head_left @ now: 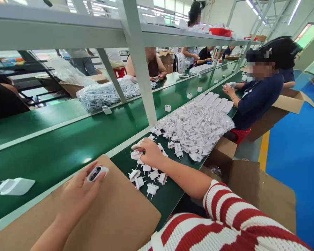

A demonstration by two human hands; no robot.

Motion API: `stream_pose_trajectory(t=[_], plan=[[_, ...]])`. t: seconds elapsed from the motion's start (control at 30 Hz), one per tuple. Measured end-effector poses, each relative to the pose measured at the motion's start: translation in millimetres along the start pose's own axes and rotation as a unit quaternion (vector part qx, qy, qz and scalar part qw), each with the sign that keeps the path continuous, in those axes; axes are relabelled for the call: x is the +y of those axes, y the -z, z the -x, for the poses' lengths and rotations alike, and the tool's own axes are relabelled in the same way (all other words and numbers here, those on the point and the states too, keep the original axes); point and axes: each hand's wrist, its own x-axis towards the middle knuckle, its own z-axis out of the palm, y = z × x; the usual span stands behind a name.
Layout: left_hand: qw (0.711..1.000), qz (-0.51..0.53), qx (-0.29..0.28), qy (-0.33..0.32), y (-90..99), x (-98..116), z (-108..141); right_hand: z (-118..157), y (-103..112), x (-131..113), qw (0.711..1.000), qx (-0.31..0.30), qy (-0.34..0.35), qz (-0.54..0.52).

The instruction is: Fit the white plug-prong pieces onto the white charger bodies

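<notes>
My left hand (82, 186) is above a brown cardboard sheet (120, 198), its fingers closed round a white charger housing (97, 173) whose open end shows a dark inside. To the right, my right hand (148, 151) reaches over a spread of loose white two-pin plug pieces (152, 190) on the green table. Its fingers are bent round a white plug piece (136, 154). Beyond that hand lies a clear plastic bag (199, 129) full of white plug pieces. A finished-looking white plug (15, 186) with pins lies on the green belt at the far left.
A green conveyor belt (125, 120) with several white housings runs past a grey metal post (140, 62). At the right sits a person in dark blue (261, 99), beside open cardboard boxes (276, 202). Across the belt is another bag of grey parts (102, 96).
</notes>
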Motion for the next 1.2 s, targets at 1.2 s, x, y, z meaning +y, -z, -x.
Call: stream_pose_trajectory(t=[1.2], plan=[[0.962, 0.234, -0.062, -0.126, -38.3, 11.5, 90.7, 46.7, -15.3, -33.8, 0.955, -0.101, 0.240, 0.143]])
